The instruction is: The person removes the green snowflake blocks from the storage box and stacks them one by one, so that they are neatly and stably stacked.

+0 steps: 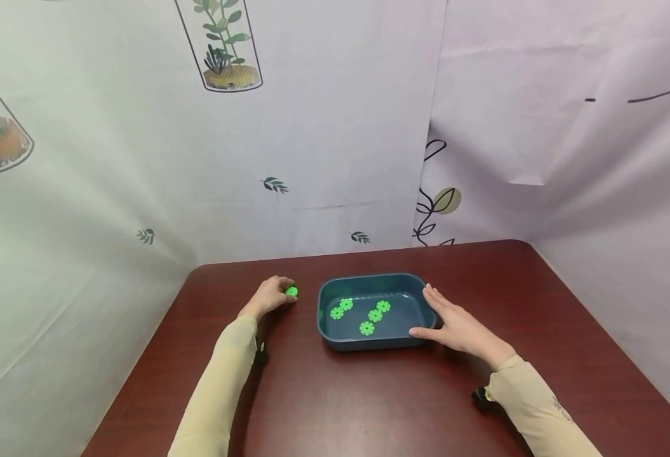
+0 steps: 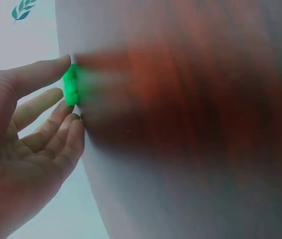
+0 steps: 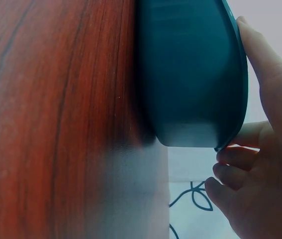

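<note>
A bright green notched plastic disc [image 1: 291,291] is pinched between the thumb and fingertips of my left hand [image 1: 268,296], just left of a dark teal tray [image 1: 343,344]. In the left wrist view, that disc [image 2: 70,85] stands edge-on, close to the table surface. Inside the tray lie several similar green discs [image 1: 366,328]. My right hand [image 1: 462,327] spans the tray's right end, its thumb and fairly straight fingers spread along the rim. From the right wrist, the thumb [image 3: 260,52] and a fingertip touch the tray's rim [image 3: 245,84].
Tray and forearms are over a reddish-brown wooden table [image 1: 335,393]. Behind it and at both sides hangs a pale cloth [image 1: 340,158] printed with plants. A dark device [image 1: 482,400] sits at the right wrist, and another [image 1: 261,353] at the left.
</note>
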A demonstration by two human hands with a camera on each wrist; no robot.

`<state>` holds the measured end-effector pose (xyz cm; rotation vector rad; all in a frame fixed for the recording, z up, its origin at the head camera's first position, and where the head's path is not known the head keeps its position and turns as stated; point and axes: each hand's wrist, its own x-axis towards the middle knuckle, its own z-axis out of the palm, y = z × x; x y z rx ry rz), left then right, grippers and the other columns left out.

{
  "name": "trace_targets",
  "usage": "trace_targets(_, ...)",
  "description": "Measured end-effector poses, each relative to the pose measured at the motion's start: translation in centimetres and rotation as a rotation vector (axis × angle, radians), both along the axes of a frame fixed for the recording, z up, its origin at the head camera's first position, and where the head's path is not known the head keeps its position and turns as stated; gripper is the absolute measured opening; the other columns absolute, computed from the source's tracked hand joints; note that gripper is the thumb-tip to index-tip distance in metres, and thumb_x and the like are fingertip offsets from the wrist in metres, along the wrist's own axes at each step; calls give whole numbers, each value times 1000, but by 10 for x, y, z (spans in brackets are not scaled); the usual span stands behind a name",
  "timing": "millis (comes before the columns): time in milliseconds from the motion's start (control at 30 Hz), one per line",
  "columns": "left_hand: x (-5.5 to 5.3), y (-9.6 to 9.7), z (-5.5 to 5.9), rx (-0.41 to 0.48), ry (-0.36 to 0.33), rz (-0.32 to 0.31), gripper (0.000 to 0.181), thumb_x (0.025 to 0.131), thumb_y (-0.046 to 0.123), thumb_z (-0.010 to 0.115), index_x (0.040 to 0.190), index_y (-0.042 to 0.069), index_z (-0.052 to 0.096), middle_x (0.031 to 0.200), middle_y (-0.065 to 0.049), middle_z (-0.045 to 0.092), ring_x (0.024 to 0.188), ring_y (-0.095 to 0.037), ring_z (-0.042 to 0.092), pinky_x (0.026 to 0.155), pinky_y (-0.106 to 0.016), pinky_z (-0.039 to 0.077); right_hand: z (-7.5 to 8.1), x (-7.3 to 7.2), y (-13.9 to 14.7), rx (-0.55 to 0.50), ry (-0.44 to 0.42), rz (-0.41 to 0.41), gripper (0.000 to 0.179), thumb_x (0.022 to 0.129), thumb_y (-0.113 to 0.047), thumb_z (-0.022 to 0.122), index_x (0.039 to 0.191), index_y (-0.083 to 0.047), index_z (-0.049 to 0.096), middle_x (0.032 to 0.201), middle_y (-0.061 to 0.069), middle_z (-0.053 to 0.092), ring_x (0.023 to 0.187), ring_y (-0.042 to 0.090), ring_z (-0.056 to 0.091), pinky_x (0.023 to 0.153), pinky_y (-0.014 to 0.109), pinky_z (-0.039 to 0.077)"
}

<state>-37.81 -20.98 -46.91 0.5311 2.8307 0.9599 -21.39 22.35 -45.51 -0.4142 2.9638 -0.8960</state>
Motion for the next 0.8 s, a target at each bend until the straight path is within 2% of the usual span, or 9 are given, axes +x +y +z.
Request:
trace_targets(100,1,1,5,9,-13,-10,51,91,12,74,136,-6,58,131,-22,62,116,-35,61,96,-49,50,0,1,0,0,-1,1,115,80,-74,67,160,-3,23,166,20,16,148,45,23,108,65,34)
trace_targets(233,2,7,15,3,15,-19,53,92,15,74,139,-3,57,140,-23,55,130,-39,51,103,-54,44,-1,1,0,-3,4,1,115,80,-74,67,160,-3,23,166,20,16,148,46,23,107,65,35)
trace_targets(467,7,26,38,41,36,-10,55,93,20,73,143,5,55,147,-17,50,139,-36,43,108,-55,40,-2,2,1,4,12,3,115,80,-75,66,160,-3,24,165,20,17,147,46,25,106,65,36)
trace_targets(600,12,41,49,68,60,-50,56,94,21,73,145,8,54,148,-15,51,140,-33,43,109,-54,40,-2,2,0,7,14,4,115,80,-75,66,159,-3,24,165,20,17,147,46,25,107,65,36)
trace_targets(800,20,68,63,49,116,-136,56,94,21,73,145,9,55,147,-13,53,138,-32,46,109,-52,40,1,2,0,11,10,2,115,80,-74,67,159,-2,25,165,20,17,147,47,25,107,65,36)
